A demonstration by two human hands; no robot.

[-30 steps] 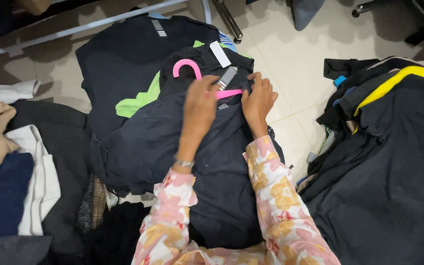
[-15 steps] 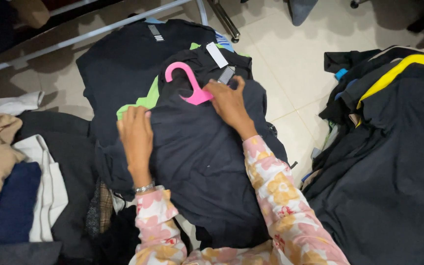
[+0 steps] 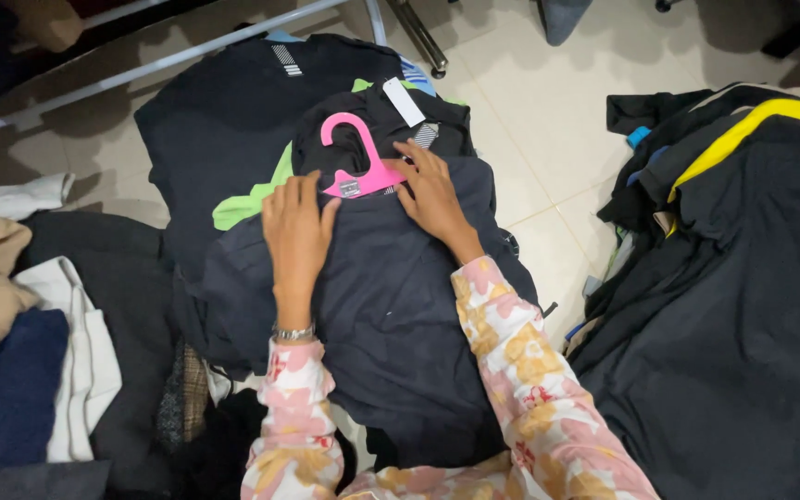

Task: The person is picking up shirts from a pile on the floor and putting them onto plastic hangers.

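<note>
your left hand (image 3: 296,222) lies flat, fingers spread a little, on the dark navy fabric garment (image 3: 391,306) spread over the heap in the middle of the scene, gripping nothing. your right hand (image 3: 430,190) rests just to its right, fingers apart and pressing on the garment's collar, with the fingertips touching the right arm of the pink plastic hanger (image 3: 356,167). that hanger sits at the far end of the garment, its hook curling up over a black top with a white paper tag (image 3: 405,102). a lime green cloth (image 3: 247,199) peeks out at the left of the hanger. a pile of dark clothes with a yellow stripe (image 3: 743,278) lies well apart at the right, on the pale tiled floor (image 3: 548,120).
</note>
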